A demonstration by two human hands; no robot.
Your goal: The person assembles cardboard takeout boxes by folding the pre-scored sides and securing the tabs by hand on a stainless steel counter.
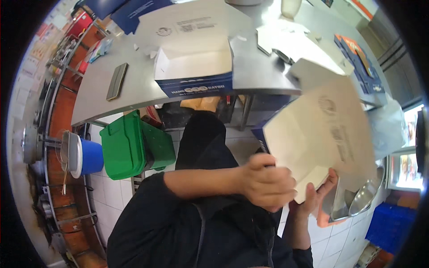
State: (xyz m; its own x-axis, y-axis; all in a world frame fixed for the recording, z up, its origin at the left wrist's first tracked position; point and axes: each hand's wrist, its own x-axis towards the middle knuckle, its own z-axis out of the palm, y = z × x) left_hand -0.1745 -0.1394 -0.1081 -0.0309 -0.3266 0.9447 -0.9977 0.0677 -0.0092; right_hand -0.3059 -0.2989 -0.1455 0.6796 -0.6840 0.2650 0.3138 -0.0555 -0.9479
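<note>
Tilted in front of me is an open paper takeaway box (290, 134), white inside and dark blue outside, its lid (353, 129) folded back to the right. My right hand (318, 193) grips a near corner of this box, thumb and fingers on either side of its wall. My left hand (270, 183) is closed in a fist against the box's near left edge. Something small and dark shows at its fingers, too hidden to name. A second open box (194, 60) of the same kind stands at the metal table's front edge, lid raised.
On the metal table (134, 85) lie a phone (117, 81), flat white card pieces (286, 38), a dark object (282, 57) and blue-orange packaging (359, 62). Below are a green lidded bin (127, 145) and a blue bucket (91, 156). Metal bowls (364, 198) sit at the right.
</note>
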